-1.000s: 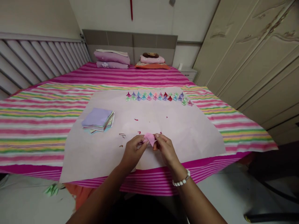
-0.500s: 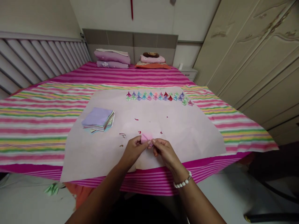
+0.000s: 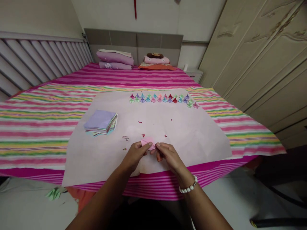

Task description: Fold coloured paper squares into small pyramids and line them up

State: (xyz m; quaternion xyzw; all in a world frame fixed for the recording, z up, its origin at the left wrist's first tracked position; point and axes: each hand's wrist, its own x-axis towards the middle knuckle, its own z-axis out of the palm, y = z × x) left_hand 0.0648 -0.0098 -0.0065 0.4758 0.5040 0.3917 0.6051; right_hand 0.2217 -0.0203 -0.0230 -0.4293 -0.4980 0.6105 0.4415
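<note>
A small folded piece of pink paper [image 3: 146, 143] is held up over the near part of the large pale sheet [image 3: 96, 166]. My left hand [image 3: 134, 156] grips its left side, thumb on top. At the paper's right end, my right hand [image 3: 168, 154] pinches with thumb and index finger; the exact contact is too small to make out. Small red scraps [image 3: 143, 135] lie just beyond my hands. To the left stands a stack of square coloured paper [image 3: 100, 120], lilac on top. Along the sheet's far side sit rows of small folded paper pieces [image 3: 153, 99] in several colours.
The sheet lies on a bed with a striped cover [image 3: 35, 127]. Folded purple bedding [image 3: 115, 59] and a pink pile [image 3: 156, 60] rest by the headboard [image 3: 158, 41]. A cream wardrobe [image 3: 254, 57] stands right, a slatted rail [image 3: 45, 60] left. Green paper [image 3: 54, 193] lies on the floor.
The pink paper has turned and shifted slightly left with my left hand, and its shape looks narrower. My right hand stays almost in place at its right end.
</note>
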